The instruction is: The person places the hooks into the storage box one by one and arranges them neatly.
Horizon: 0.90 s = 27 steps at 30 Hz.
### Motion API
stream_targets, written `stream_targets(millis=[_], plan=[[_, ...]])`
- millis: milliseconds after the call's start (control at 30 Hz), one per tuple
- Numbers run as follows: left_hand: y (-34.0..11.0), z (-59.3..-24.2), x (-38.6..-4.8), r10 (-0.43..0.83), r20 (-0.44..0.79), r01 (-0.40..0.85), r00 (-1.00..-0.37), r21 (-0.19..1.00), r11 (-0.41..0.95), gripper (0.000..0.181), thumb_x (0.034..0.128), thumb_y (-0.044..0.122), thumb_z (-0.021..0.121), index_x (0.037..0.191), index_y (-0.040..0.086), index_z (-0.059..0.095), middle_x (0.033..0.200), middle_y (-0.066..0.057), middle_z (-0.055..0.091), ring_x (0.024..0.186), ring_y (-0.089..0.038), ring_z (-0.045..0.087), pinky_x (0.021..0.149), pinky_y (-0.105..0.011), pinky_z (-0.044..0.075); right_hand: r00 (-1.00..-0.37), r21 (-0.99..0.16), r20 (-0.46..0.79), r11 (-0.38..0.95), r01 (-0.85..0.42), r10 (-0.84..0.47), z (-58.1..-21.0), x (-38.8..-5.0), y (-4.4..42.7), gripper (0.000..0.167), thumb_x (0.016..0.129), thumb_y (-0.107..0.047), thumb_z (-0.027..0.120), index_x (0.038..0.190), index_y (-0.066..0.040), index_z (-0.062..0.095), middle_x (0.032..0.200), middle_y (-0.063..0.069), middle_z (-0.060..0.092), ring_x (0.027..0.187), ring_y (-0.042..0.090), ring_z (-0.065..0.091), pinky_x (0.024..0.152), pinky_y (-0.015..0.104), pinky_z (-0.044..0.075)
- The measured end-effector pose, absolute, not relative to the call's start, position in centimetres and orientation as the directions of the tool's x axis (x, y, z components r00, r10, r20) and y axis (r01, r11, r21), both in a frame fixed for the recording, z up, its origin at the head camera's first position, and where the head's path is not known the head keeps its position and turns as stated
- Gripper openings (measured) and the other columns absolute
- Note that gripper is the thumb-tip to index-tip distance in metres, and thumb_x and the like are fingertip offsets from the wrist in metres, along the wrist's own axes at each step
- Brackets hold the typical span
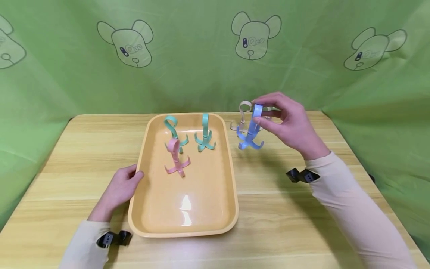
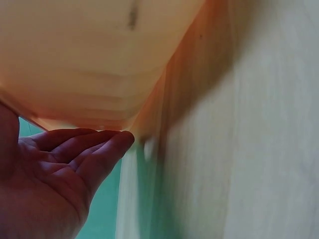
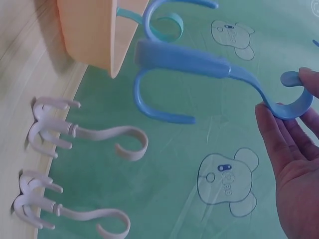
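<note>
My right hand (image 1: pixel 290 119) pinches the curled top of a blue rotating hook hanger (image 1: pixel 250 136), its several prongs hanging downward above the table, right of the tray. In the right wrist view, thumb and fingers meet around the curl of this blue hanger (image 3: pixel 184 59). At the left rim of a yellow-orange plastic tray (image 1: pixel 205 198), my left hand (image 1: pixel 122 185) grips with the thumb over the edge. The left wrist view shows the left hand's fingers (image 2: pixel 99 154) against the tray's outer side. Inside the tray stand two green hangers (image 1: pixel 205 130) and one pink hanger (image 1: pixel 177 164).
Two whitish hangers (image 3: pixel 50 124) of the same kind stand on the table behind the blue one, partly covered by it and my right hand in the head view. A green curtain (image 1: pixel 195 74) with printed bear heads hangs behind the wooden table (image 1: pixel 275 224).
</note>
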<state>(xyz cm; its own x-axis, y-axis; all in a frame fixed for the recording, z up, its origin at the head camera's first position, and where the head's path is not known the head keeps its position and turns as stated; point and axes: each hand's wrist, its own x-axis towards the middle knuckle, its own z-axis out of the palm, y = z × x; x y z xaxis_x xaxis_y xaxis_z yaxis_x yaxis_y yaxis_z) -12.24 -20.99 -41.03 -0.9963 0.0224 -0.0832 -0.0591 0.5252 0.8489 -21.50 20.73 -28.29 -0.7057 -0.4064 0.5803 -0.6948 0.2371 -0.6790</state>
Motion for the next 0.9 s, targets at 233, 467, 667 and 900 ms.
stream_targets(millis=[233,467,667,900], plan=[[-20.8,-40.8,-12.4,0.027,-0.078,-0.053,-0.997,0.849,0.526,0.037,0.0974,0.011,0.045,0.126,-0.008,0.061,0.092,-0.020,0.069,0.069,-0.022,0.067,0.059,-0.031,0.057,-0.702,-0.683,0.571,0.229,-0.694,-0.426,-27.9,-21.5,19.4,0.038,0.081,0.014,0.071,0.117,0.007,0.063,0.112,0.015,0.061,0.097,0.022,0.064,0.083,0.031,0.056],[-20.4,-40.9,-12.2,0.049,-0.080,-0.045,-0.996,0.865,0.500,0.037,0.0982,0.009,0.045,0.127,-0.009,0.059,0.094,-0.021,0.069,0.071,-0.023,0.067,0.059,-0.031,0.057,-0.673,-0.653,0.559,0.243,-0.717,-0.484,-28.2,-21.4,17.9,0.037,0.082,0.010,0.073,0.117,0.005,0.063,0.113,0.010,0.061,0.100,0.020,0.062,0.088,0.030,0.054],[-20.6,-40.9,-12.0,0.047,-0.084,-0.050,-0.995,0.868,0.495,0.039,0.0977,0.007,0.046,0.132,-0.011,0.054,0.098,-0.025,0.068,0.074,-0.025,0.068,0.061,-0.031,0.058,-0.630,-0.636,0.553,0.211,-0.742,-0.546,-28.8,-21.4,16.3,0.036,0.083,0.006,0.074,0.117,0.003,0.064,0.114,0.007,0.060,0.101,0.020,0.063,0.088,0.031,0.054],[-20.6,-40.4,-12.1,0.042,-0.084,-0.052,-0.996,0.868,0.493,0.040,0.0979,0.008,0.046,0.133,-0.012,0.053,0.100,-0.026,0.068,0.075,-0.026,0.068,0.061,-0.031,0.058,-0.602,-0.600,0.522,0.242,-0.763,-0.604,-29.0,-21.6,14.7,0.036,0.085,-0.003,0.075,0.118,0.000,0.063,0.114,0.005,0.060,0.103,0.019,0.062,0.089,0.028,0.053]])
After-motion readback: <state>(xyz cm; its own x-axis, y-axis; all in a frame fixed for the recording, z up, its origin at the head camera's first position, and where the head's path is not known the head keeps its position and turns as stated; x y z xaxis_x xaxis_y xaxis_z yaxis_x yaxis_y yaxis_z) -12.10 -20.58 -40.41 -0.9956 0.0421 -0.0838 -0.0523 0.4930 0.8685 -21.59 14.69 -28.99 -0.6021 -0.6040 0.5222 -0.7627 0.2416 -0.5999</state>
